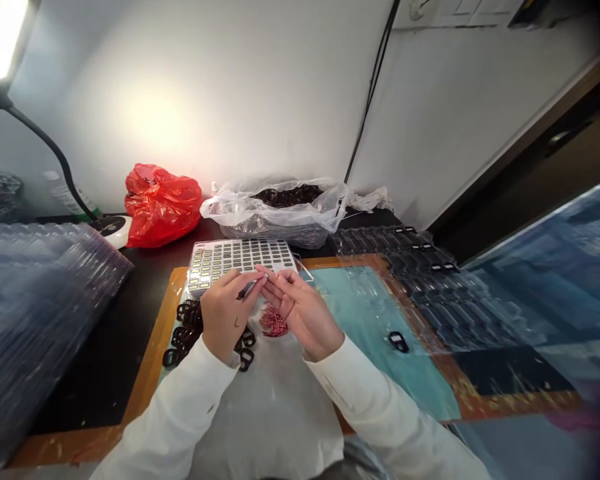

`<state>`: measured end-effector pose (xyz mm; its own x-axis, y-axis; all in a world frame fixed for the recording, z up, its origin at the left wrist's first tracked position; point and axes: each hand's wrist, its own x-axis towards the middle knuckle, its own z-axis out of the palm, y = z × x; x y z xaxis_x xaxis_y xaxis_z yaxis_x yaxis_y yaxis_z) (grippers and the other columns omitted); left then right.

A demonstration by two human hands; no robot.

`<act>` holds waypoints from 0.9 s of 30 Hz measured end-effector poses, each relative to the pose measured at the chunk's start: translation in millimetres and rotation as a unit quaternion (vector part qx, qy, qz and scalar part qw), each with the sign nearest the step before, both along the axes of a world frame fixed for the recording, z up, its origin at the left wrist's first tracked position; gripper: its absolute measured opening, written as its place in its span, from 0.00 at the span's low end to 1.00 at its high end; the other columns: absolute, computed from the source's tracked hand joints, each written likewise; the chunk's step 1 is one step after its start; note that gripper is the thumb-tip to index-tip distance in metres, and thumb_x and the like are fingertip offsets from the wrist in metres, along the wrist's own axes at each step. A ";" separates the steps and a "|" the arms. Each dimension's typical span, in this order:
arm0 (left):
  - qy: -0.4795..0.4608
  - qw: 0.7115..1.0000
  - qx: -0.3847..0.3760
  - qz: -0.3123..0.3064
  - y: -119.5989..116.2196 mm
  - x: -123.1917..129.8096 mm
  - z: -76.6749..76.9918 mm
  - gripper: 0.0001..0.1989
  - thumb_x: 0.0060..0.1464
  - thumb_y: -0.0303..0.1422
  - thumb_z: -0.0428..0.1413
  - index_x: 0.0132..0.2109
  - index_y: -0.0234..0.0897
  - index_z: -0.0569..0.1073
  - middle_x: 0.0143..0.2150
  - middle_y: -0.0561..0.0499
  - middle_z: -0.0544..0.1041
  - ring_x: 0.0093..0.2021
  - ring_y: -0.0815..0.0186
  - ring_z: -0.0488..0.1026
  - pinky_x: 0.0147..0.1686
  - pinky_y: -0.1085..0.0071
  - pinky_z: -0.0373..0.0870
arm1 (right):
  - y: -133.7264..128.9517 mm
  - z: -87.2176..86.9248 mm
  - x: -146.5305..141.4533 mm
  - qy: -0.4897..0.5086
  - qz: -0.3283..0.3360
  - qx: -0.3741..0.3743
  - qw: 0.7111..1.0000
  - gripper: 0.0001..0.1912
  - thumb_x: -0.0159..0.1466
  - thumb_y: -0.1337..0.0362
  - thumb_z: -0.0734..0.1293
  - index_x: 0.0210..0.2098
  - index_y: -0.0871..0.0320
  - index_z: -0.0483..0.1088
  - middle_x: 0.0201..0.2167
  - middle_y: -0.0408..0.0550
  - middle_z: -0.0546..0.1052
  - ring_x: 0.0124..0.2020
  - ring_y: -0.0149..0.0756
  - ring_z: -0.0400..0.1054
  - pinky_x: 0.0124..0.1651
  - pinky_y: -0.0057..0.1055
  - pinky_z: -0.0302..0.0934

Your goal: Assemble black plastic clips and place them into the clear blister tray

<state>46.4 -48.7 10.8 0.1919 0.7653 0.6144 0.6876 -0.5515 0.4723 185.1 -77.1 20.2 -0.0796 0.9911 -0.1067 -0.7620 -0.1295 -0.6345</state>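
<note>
My left hand (pixel 225 311) and my right hand (pixel 303 308) meet at the fingertips in the middle of the view. Fingers of both close round a tiny pale piece (pixel 266 275), too small to name. Just behind them lies a white tray (pixel 243 252) with rows of small dark rectangular parts. Below the hands is a heap of small pink-red pieces (pixel 273 322). Black ring-shaped parts (pixel 183 333) are piled beside my left hand, and more (pixel 247 350) lie by its wrist. One black ring part (pixel 399 342) sits alone on the blue-green mat (pixel 375 320) at the right.
A clear bag of dark parts (pixel 280 217) and a red plastic bag (pixel 163 207) stand by the wall. Stacked clear trays (pixel 45 307) fill the left; clear trays (pixel 430 287) with a few black parts lie right. A lamp (pixel 55 140) stands at back left.
</note>
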 end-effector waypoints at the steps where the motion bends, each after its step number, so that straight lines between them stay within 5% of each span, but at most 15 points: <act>1: 0.007 1.000 -0.010 -0.002 -0.4 0.1 0.7 0.10 0.61 0.38 0.55 0.40 0.40 0.80 0.27 0.53 0.71 0.28 0.70 0.66 0.29 0.73 0.58 | 0.2 0.0 0.3 -0.009 -0.002 0.000 1.000 0.16 0.58 0.63 0.74 0.31 0.56 0.60 0.52 0.52 0.76 0.52 0.35 0.71 0.62 0.37 0.59; 8: -0.119 0.973 -0.199 -0.017 4.4 1.7 4.5 0.07 0.54 0.37 0.60 0.36 0.39 0.78 0.28 0.54 0.71 0.28 0.70 0.63 0.29 0.73 0.56 | -2.2 2.3 -1.4 -0.038 -0.007 0.007 0.999 0.15 0.59 0.62 0.73 0.31 0.56 0.61 0.54 0.53 0.74 0.55 0.35 0.69 0.64 0.37 0.57; 13: -0.278 0.899 -0.326 -0.092 7.7 2.8 10.7 0.12 0.52 0.40 0.62 0.34 0.36 0.75 0.24 0.56 0.62 0.25 0.73 0.55 0.26 0.74 0.52 | 7.5 -0.9 7.7 0.001 -0.063 -0.054 0.997 0.09 0.60 0.66 0.71 0.32 0.57 0.65 0.46 0.52 0.79 0.49 0.35 0.73 0.56 0.32 0.66; 17: -0.378 0.821 -0.409 -0.129 5.9 3.7 16.4 0.14 0.51 0.41 0.63 0.36 0.35 0.72 0.27 0.56 0.63 0.25 0.75 0.53 0.24 0.75 0.50 | 17.0 -1.8 18.8 0.005 -0.103 -0.153 0.983 0.05 0.61 0.72 0.65 0.36 0.58 0.70 0.35 0.46 0.79 0.33 0.26 0.74 0.40 0.22 0.70; 20: -0.408 0.785 -0.440 -0.154 4.3 3.2 17.1 0.16 0.50 0.42 0.64 0.37 0.35 0.71 0.26 0.57 0.59 0.24 0.76 0.50 0.22 0.76 0.46 | 16.5 1.9 23.7 0.006 -0.081 -0.157 0.984 0.09 0.56 0.73 0.65 0.36 0.59 0.72 0.29 0.42 0.76 0.25 0.24 0.68 0.29 0.19 0.66; 23: -0.411 0.778 -0.437 -0.186 2.8 2.4 16.3 0.16 0.50 0.42 0.64 0.36 0.35 0.70 0.25 0.57 0.56 0.24 0.76 0.49 0.22 0.76 0.45 | 12.3 5.6 24.4 0.017 -0.014 -0.093 0.995 0.03 0.51 0.68 0.67 0.26 0.60 0.69 0.25 0.41 0.68 0.22 0.23 0.59 0.19 0.18 0.54; 27: -0.400 0.774 -0.441 -0.217 1.5 1.9 14.9 0.15 0.51 0.41 0.64 0.36 0.35 0.71 0.25 0.57 0.56 0.24 0.76 0.48 0.22 0.76 0.46 | 6.7 5.4 19.7 -0.061 0.047 -0.068 0.995 0.16 0.53 0.56 0.74 0.24 0.60 0.67 0.20 0.36 0.53 0.19 0.21 0.41 0.17 0.19 0.38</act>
